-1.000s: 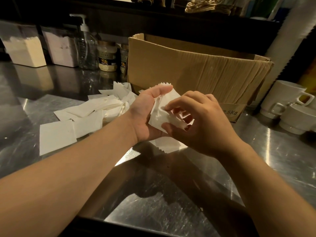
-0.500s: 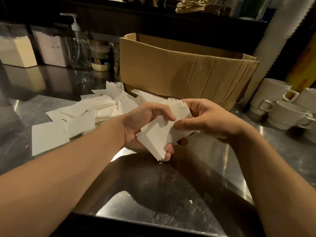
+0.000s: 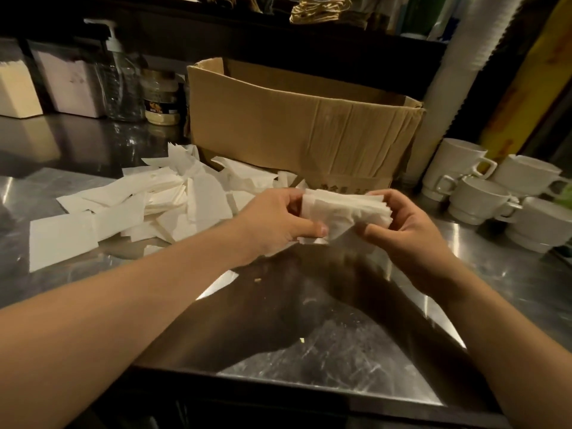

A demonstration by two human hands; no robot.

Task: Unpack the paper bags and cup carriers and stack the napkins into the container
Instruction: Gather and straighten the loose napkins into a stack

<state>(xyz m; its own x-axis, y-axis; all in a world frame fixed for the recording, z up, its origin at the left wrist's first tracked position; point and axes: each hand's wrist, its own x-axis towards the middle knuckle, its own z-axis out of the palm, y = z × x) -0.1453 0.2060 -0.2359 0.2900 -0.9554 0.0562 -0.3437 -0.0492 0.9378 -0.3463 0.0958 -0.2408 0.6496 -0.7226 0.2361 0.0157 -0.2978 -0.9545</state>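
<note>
A small stack of white napkins (image 3: 340, 212) is held above the steel counter (image 3: 325, 351), between both hands. My left hand (image 3: 275, 224) grips its left end, thumb on the front. My right hand (image 3: 405, 230) grips its right end, fingers curled round the edges. A loose heap of white napkins (image 3: 161, 202) lies scattered on the counter to the left, reaching the foot of an open cardboard box (image 3: 294, 128). Two clear containers with white stacks inside (image 3: 18, 88) (image 3: 74, 85) stand at the back left.
A pump bottle (image 3: 122, 85) and a jar (image 3: 161, 100) stand left of the box. White cups (image 3: 501, 193) are grouped at the right. A tall stack of white cups (image 3: 455, 75) rises behind them. A dark shelf with twine-handled bags (image 3: 322, 9) runs along the back.
Both hands have turned the napkin stack from a tilted, fanned bundle to a level one held by its two ends. The view has shifted slightly.
</note>
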